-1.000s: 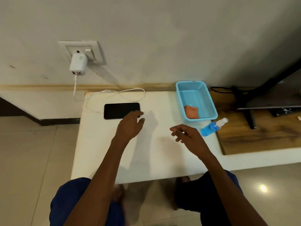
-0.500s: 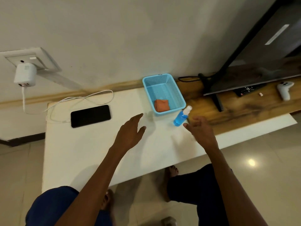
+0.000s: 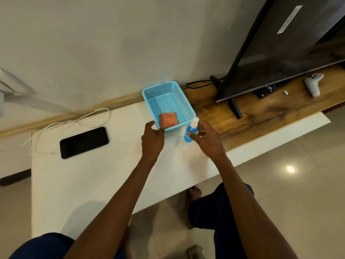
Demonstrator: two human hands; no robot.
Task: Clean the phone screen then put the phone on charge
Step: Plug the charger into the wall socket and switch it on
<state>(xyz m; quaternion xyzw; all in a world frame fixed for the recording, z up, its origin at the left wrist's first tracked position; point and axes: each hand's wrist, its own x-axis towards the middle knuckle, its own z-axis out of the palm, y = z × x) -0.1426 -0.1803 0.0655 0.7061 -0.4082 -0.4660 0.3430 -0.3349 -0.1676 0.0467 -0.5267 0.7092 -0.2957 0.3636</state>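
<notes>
The black phone (image 3: 84,142) lies screen up on the white table (image 3: 93,184) at the left, with the white charging cable (image 3: 74,122) looped behind it. A blue basket (image 3: 183,101) stands against the wall and holds a folded orange cloth (image 3: 169,119). Tilted at the basket's right front corner is a small blue spray bottle (image 3: 190,130) with a white cap. My right hand (image 3: 207,141) has its thumb and fingers around the bottle, which rests on the table. My left hand (image 3: 152,139) hovers open at the basket's front left corner, its fingers apart and holding nothing.
A wooden board (image 3: 261,113) at the right carries a TV (image 3: 291,43) on a stand, a black remote (image 3: 270,88) and a white controller (image 3: 313,85). A black cable (image 3: 201,83) runs behind the basket. My knees and bare feet are below the table edge.
The view has swung right, away from the wall socket. My right hand has reached the spray bottle and closed around it. My left hand has moved from near the phone to the basket.
</notes>
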